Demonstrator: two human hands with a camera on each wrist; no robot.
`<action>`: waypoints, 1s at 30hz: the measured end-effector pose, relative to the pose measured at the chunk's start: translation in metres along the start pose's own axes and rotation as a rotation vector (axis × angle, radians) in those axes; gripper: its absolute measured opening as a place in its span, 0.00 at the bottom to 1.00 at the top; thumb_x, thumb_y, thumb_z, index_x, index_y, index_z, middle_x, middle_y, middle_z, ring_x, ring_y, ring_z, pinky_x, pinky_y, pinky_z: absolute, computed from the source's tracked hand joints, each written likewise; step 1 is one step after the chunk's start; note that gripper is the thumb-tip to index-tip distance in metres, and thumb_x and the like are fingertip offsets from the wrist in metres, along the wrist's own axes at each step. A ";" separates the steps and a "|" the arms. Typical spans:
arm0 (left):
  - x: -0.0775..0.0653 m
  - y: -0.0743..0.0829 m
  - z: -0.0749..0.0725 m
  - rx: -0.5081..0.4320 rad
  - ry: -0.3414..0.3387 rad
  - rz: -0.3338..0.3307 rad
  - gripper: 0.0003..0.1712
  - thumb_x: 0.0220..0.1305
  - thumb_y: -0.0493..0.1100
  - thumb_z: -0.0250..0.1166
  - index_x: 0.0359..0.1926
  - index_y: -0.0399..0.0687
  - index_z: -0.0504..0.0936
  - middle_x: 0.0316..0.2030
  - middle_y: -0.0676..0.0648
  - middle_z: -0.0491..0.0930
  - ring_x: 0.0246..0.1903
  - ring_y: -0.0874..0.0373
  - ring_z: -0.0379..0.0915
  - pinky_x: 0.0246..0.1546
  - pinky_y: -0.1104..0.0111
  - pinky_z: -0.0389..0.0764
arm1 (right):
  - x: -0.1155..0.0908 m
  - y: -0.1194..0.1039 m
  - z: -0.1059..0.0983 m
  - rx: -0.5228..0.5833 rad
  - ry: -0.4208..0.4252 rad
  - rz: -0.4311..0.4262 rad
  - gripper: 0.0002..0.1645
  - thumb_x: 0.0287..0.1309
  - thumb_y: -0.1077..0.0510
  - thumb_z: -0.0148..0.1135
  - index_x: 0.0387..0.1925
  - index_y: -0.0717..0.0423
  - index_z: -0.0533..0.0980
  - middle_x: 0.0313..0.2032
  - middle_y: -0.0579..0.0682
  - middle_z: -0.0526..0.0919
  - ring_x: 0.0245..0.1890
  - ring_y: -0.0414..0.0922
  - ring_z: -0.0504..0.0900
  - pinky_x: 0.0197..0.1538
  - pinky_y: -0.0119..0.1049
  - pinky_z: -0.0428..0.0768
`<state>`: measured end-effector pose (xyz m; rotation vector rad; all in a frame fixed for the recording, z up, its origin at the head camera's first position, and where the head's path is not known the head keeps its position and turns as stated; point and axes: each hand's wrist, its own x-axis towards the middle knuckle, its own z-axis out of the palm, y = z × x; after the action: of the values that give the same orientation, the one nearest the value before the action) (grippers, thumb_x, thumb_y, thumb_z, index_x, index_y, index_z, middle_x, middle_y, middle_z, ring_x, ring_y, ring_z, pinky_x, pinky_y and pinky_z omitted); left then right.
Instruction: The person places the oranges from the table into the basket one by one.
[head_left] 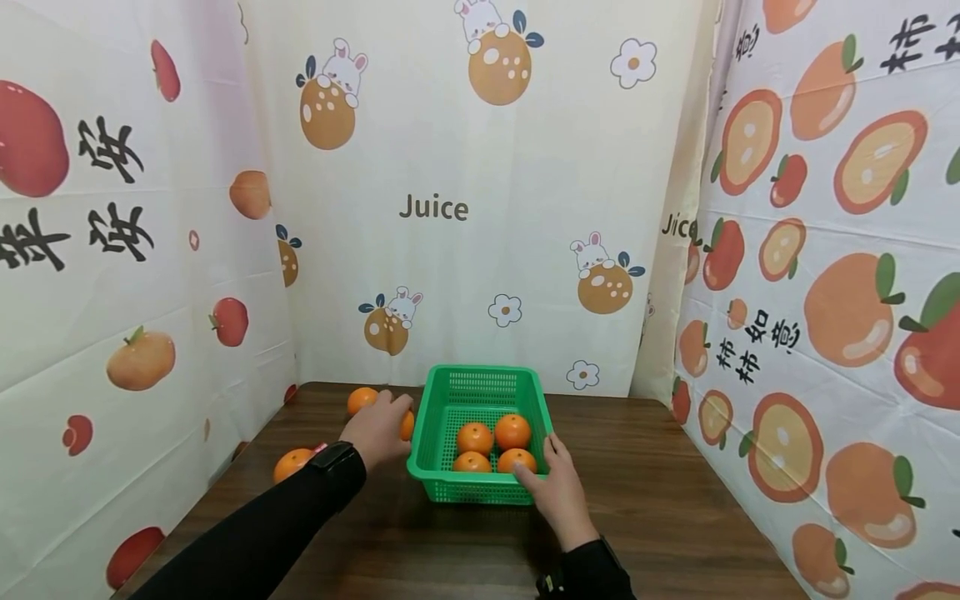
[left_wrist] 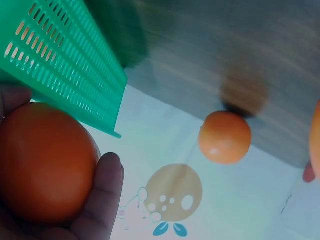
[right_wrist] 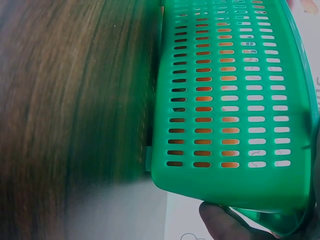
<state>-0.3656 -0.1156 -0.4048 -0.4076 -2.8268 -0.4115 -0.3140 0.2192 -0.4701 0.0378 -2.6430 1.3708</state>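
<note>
Pale, fruit-printed cloth hangings (head_left: pixel 487 167) (the far one says "Juice") enclose a dark brown, wood-grained surface (head_left: pixel 675 483). On it sits a slatted green plastic basket (head_left: pixel 483 492) holding four round oranges (head_left: pixel 513 431). At its nine o'clock, the left hand's (head_left: pixel 378 429) grip curls round a glossy orange fruit (left_wrist: pixel 45 165); at four, the right hand's (head_left: pixel 561 496) clasps the rim.

the table (head_left: pixel 675 492) over here is dark brown with a streaky wood grain. a slotted green basket (head_left: pixel 482 493) stands on it, around the middle. off to the basket's left i see two oranges sitting on the wood: the farther orange (head_left: pixel 361 399) by the back edge, the nearer orange (head_left: pixel 290 464) towards the left edge.
</note>
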 end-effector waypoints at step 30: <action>0.026 0.026 0.005 0.030 0.010 0.019 0.35 0.54 0.49 0.83 0.63 0.56 0.80 0.50 0.44 0.77 0.35 0.51 0.73 0.36 0.61 0.82 | 0.005 0.001 0.002 -0.022 0.002 0.029 0.53 0.71 0.39 0.68 0.82 0.64 0.58 0.85 0.58 0.52 0.82 0.65 0.57 0.77 0.67 0.64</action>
<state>-0.3825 -0.0842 -0.3960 -0.4246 -2.8134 -0.3665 -0.3195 0.2184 -0.4712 -0.0038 -2.6670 1.3495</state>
